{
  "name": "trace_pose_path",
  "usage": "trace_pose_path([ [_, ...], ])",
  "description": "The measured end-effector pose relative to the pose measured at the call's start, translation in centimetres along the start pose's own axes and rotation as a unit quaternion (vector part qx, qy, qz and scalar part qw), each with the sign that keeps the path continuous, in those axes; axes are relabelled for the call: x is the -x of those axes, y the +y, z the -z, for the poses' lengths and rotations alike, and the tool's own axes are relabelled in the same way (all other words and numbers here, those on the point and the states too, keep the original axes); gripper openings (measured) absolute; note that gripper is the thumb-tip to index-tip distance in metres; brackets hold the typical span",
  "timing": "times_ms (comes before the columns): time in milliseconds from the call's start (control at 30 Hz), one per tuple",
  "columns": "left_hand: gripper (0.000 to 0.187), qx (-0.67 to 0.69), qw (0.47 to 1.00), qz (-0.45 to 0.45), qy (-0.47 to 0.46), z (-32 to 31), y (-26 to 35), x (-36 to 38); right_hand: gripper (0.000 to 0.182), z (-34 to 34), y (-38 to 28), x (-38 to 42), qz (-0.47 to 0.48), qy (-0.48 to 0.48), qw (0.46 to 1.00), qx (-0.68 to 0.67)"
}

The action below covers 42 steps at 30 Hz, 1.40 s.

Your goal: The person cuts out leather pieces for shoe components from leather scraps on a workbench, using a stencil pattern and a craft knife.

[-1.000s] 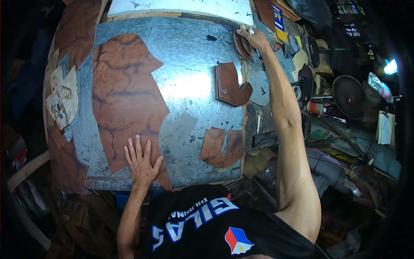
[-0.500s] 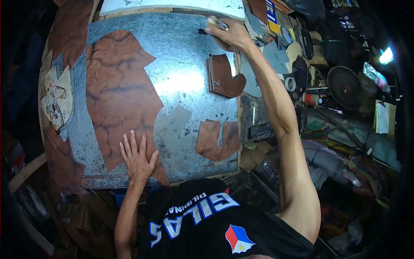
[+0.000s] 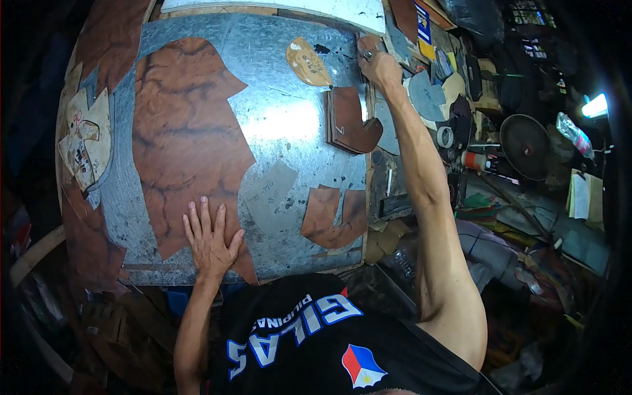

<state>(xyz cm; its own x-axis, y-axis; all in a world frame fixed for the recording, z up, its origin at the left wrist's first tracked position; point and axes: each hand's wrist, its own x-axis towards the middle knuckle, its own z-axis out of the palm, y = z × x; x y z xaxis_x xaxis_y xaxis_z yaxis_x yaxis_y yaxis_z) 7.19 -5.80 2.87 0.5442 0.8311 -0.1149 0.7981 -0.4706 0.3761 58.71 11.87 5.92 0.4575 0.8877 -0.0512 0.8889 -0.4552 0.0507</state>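
Note:
My left hand (image 3: 214, 240) lies flat with fingers spread on the lower part of a large brown marbled leather piece (image 3: 187, 131). Reaching to the far right edge of the metal sheet, my right hand (image 3: 383, 69) is closed on a small brown leather piece (image 3: 368, 45), mostly hidden by the fingers. A tan half-round pattern (image 3: 307, 62) with handwriting rests left of that hand. Nearer me sits a stack of cut dark-brown leather pieces (image 3: 349, 122). A grey pattern (image 3: 271, 194) and a U-shaped brown leather piece (image 3: 332, 217) lie lower on the sheet.
The metal sheet (image 3: 125, 217) covers the worktop. Paper patterns (image 3: 89, 141) and more leather (image 3: 108, 46) lie along its left side. A white board (image 3: 276, 8) borders the back. On the right are a tape roll (image 3: 445, 137), a round dark disc (image 3: 525, 146) and a lit lamp (image 3: 594, 106).
My right hand has let go of the tan pattern, which now lies on the sheet, and has moved right with the brown piece. My left hand stays put; the view shifted slightly.

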Motion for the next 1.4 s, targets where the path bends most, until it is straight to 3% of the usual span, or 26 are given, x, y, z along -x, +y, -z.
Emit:
trace_pose_path([
  [200,0.070,0.019,1.000,-0.006,0.007,0.0,0.0,0.1,0.039,0.5,3.2,-1.7,0.018,-0.003,0.997,-0.080],
  [300,0.070,0.021,1.000,-0.006,0.008,0.0,-0.1,0.1,0.045,1.8,2.8,-1.1,0.005,-0.029,0.992,-0.119],
  [400,0.070,0.025,1.000,-0.001,0.005,0.0,-0.1,0.1,0.038,0.6,3.5,-2.0,0.005,-0.021,0.996,-0.089],
  [900,0.071,0.024,1.000,0.000,-0.002,-0.3,-0.1,0.2,0.040,1.0,3.2,-1.8,0.031,-0.028,0.992,-0.123],
  [1000,0.071,0.023,1.000,-0.002,-0.005,-0.1,-0.1,0.1,0.043,0.3,4.2,-3.1,-0.013,-0.070,0.990,-0.122],
  [1233,0.071,0.011,1.000,-0.003,-0.003,-0.2,-0.2,0.2,0.046,0.5,4.0,-3.2,-0.004,-0.079,0.992,-0.096],
  [1400,0.071,0.012,1.000,-0.003,0.002,-0.2,-0.1,0.1,0.045,0.5,4.3,-3.1,-0.017,-0.072,0.986,-0.147],
])
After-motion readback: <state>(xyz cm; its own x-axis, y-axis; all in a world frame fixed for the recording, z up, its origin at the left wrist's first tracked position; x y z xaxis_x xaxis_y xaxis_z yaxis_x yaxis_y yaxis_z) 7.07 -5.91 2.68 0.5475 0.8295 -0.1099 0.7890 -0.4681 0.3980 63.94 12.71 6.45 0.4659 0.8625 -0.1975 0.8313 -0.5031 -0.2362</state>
